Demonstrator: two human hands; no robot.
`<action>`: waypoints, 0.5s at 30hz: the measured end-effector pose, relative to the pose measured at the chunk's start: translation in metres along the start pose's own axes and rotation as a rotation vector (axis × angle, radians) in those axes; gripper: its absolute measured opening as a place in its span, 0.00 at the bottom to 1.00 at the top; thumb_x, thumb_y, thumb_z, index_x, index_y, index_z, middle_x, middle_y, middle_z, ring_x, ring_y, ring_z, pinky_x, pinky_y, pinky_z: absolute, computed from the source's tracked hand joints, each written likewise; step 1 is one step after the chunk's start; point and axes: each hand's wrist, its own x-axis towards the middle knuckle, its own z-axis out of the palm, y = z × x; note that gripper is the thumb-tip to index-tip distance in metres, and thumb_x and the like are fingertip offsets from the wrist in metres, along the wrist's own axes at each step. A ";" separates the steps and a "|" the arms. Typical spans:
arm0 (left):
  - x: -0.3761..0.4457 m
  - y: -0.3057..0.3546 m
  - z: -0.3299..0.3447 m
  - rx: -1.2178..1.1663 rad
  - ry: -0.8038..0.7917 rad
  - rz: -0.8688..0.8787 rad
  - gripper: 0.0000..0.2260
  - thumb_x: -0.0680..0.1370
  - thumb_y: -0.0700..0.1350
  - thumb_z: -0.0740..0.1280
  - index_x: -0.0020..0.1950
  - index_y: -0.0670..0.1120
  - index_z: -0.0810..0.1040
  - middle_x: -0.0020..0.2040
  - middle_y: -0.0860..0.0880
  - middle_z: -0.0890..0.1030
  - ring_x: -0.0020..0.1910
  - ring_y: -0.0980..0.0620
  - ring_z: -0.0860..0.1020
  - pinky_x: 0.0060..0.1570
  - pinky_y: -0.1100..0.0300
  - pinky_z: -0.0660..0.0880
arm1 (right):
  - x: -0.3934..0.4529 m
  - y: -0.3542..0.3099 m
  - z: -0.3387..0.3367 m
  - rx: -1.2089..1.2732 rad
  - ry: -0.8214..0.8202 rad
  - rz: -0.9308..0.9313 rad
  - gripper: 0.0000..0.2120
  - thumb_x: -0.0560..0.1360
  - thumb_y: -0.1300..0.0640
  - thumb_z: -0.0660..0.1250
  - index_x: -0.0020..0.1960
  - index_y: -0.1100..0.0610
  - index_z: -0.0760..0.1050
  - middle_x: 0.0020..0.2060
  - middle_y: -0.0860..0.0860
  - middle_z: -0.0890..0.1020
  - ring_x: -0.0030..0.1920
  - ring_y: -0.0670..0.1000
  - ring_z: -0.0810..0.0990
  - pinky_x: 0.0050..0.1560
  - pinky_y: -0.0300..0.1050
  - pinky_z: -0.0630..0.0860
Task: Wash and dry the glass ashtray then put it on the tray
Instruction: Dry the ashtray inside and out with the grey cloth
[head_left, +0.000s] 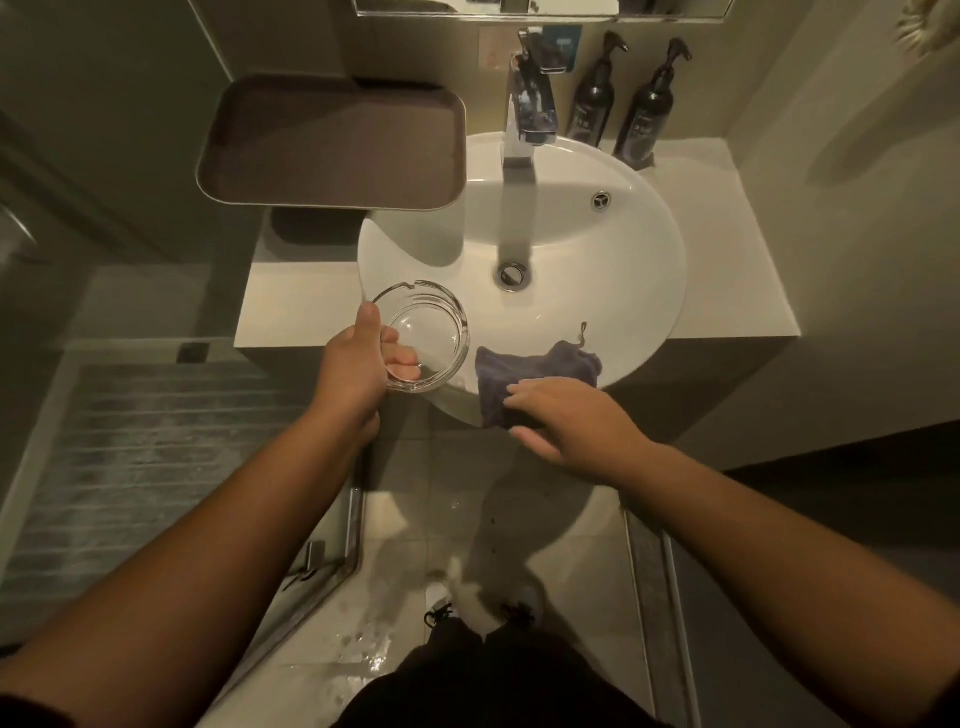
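The left hand (353, 371) grips the glass ashtray (423, 338) by its near rim, thumb on top, fingers underneath, over the sink's (597, 312) front-left edge. Just right of it, the right hand (566, 423) pinches a purple cloth (535, 374) draped on the sink's front rim. Beyond the left hand, the brown tray (332, 140) overhangs the bench (291, 291).

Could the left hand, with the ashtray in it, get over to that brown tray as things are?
Probably yes. The left hand grips the glass ashtray over the sink's left rim, and the tray sits just beyond it on the same side. Nothing stands between them, and the tray's surface looks bare.
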 end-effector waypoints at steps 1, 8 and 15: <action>0.000 -0.001 0.001 -0.005 -0.005 0.001 0.18 0.83 0.56 0.56 0.45 0.45 0.75 0.25 0.52 0.79 0.25 0.56 0.76 0.34 0.59 0.75 | 0.003 0.002 -0.004 0.041 0.012 0.023 0.11 0.78 0.50 0.65 0.57 0.52 0.79 0.50 0.49 0.84 0.49 0.49 0.80 0.47 0.37 0.71; 0.000 -0.004 0.012 0.013 -0.007 0.024 0.19 0.83 0.56 0.55 0.46 0.44 0.76 0.26 0.50 0.80 0.28 0.52 0.77 0.35 0.58 0.74 | 0.039 0.029 -0.004 -0.095 -0.083 0.131 0.27 0.78 0.40 0.59 0.71 0.54 0.66 0.68 0.55 0.73 0.65 0.57 0.72 0.65 0.53 0.67; -0.001 -0.013 0.013 0.041 -0.034 0.031 0.20 0.83 0.56 0.54 0.46 0.43 0.76 0.26 0.49 0.81 0.26 0.52 0.78 0.34 0.59 0.75 | 0.030 0.029 0.018 -0.254 -0.039 -0.020 0.19 0.77 0.36 0.57 0.56 0.50 0.72 0.49 0.50 0.81 0.45 0.50 0.79 0.50 0.47 0.75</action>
